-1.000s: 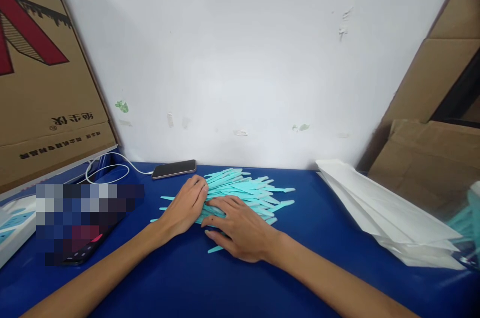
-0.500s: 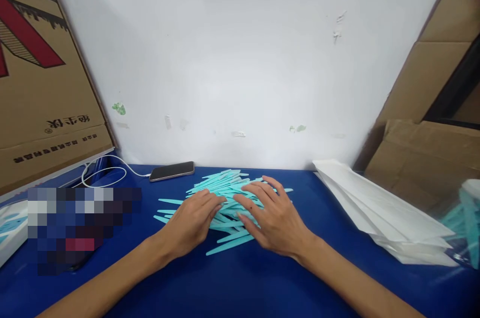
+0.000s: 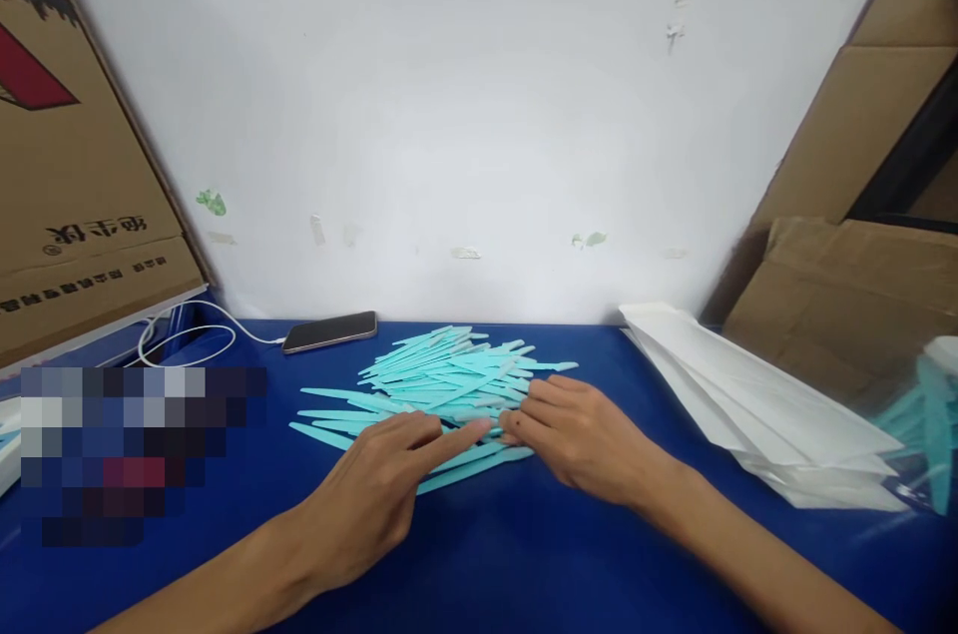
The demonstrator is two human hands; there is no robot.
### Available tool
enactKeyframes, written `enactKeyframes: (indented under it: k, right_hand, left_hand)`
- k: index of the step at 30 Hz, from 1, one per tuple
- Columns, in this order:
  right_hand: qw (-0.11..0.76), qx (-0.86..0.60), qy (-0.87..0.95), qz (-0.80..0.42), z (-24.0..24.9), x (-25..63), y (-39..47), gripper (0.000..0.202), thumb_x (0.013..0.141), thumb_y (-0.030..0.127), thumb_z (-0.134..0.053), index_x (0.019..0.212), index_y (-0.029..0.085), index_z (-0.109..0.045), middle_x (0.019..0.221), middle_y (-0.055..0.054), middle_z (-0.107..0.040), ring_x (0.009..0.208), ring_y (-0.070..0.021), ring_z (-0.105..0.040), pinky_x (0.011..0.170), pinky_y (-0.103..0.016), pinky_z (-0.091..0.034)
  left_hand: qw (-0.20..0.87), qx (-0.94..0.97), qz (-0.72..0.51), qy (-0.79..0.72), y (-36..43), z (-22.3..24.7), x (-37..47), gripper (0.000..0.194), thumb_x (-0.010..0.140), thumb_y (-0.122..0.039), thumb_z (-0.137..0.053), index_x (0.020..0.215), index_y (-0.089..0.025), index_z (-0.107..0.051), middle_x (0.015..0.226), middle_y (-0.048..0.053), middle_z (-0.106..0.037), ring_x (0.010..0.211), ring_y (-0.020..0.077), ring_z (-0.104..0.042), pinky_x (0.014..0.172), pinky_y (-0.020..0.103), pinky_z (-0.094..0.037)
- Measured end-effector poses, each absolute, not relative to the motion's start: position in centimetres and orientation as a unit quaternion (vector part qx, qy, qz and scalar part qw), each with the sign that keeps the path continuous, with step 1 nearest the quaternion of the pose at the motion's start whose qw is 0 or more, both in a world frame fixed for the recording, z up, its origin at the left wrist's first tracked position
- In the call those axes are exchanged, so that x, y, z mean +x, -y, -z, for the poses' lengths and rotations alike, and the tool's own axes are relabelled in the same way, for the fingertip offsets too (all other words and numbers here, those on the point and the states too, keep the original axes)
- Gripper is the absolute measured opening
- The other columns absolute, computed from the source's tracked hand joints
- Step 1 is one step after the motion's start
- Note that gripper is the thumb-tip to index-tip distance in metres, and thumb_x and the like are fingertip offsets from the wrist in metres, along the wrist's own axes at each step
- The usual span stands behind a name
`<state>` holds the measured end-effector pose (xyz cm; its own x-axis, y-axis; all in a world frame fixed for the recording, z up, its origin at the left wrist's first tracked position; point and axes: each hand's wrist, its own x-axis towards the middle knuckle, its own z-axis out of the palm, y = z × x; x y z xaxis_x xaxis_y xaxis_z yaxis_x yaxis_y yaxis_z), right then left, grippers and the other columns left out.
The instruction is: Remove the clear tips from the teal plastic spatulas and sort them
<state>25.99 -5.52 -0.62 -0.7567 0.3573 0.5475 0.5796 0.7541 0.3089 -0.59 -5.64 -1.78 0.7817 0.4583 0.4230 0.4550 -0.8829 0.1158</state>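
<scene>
A loose pile of flat turquoise sticks (image 3: 441,369) lies on the blue tabletop, most of them pointing left to right. At the pile's front left is my left hand (image 3: 389,469), its index finger stretched to the right over the sticks and its other fingers curled beneath. My right hand (image 3: 580,429) is at the front right of the pile, fingers bent and thumb and index pinched at the end of a stick. The fingertips of both hands nearly meet. What lies under my left palm is hidden.
A phone (image 3: 330,331) with a white cable (image 3: 254,332) lies at the back left. White paper sheets (image 3: 755,404) are stacked at the right, beside a clear bag of turquoise sticks (image 3: 935,424). Cardboard boxes (image 3: 90,145) stand at both sides against a white wall (image 3: 464,115).
My right hand has gone from spread fingers over the pile to a pinch at its front right. My left index finger now reaches further right. The view has shifted slightly.
</scene>
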Motion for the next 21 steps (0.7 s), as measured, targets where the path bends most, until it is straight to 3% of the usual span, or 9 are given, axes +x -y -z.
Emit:
enactKeyframes:
  k: [6,9,14,18,21]
  right_hand:
    - [0.266,-0.355,0.886,0.137,1.0,30.1,5.1,0.024,0.103,0.024,-0.042,0.098,0.017,-0.066,0.084,-0.006,-0.069,0.077,-0.0183,-0.058,0.074,-0.035,-0.044]
    - [0.273,-0.408,0.871,0.016,1.1,31.3,5.7,0.029,0.104,0.031,-0.042,0.099,0.021,-0.069,0.092,-0.005,-0.072,0.083,-0.0190,-0.062,0.076,-0.034,-0.047]
    - [0.278,-0.440,0.831,-0.198,0.2,31.7,6.5,0.035,0.098,0.046,-0.050,0.088,0.024,-0.075,0.087,-0.003,-0.074,0.082,-0.0195,-0.065,0.074,-0.031,-0.049]
    - [0.216,-0.411,0.820,-0.336,-0.3,32.3,6.5,0.029,0.089,0.047,-0.064,0.085,0.022,-0.077,0.091,-0.004,-0.074,0.081,-0.0184,-0.066,0.073,-0.028,-0.049]
    - [0.192,-0.392,0.832,-0.344,-0.3,32.5,6.4,0.025,0.085,0.046,-0.070,0.088,0.023,-0.079,0.092,-0.004,-0.074,0.082,-0.0177,-0.066,0.074,-0.028,-0.049]
  left_hand:
    - [0.020,0.933,-0.247,-0.260,6.2,1.6,-0.6,0.058,0.101,-0.013,-0.038,0.153,-0.034,-0.022,0.088,0.001,-0.063,0.077,0.0177,-0.054,0.069,0.029,-0.048]
    - [0.035,0.948,-0.215,-0.232,6.8,1.7,-0.3,0.045,0.103,-0.021,-0.042,0.146,-0.032,-0.034,0.093,0.002,-0.066,0.084,0.0180,-0.056,0.073,0.028,-0.049]
    - [0.087,0.963,-0.164,-0.195,7.6,1.6,0.5,0.022,0.103,-0.019,-0.042,0.120,-0.026,-0.054,0.094,0.002,-0.066,0.085,0.0158,-0.057,0.073,0.025,-0.049]
    - [0.100,0.971,-0.120,-0.179,8.0,1.5,0.9,0.027,0.102,-0.017,-0.042,0.123,-0.029,-0.055,0.110,0.004,-0.064,0.090,0.0152,-0.059,0.078,0.025,-0.050]
    - [0.093,0.972,-0.113,-0.185,8.1,1.5,0.9,0.032,0.101,-0.024,-0.047,0.133,-0.031,-0.051,0.114,0.005,-0.062,0.094,0.0162,-0.061,0.079,0.025,-0.053]
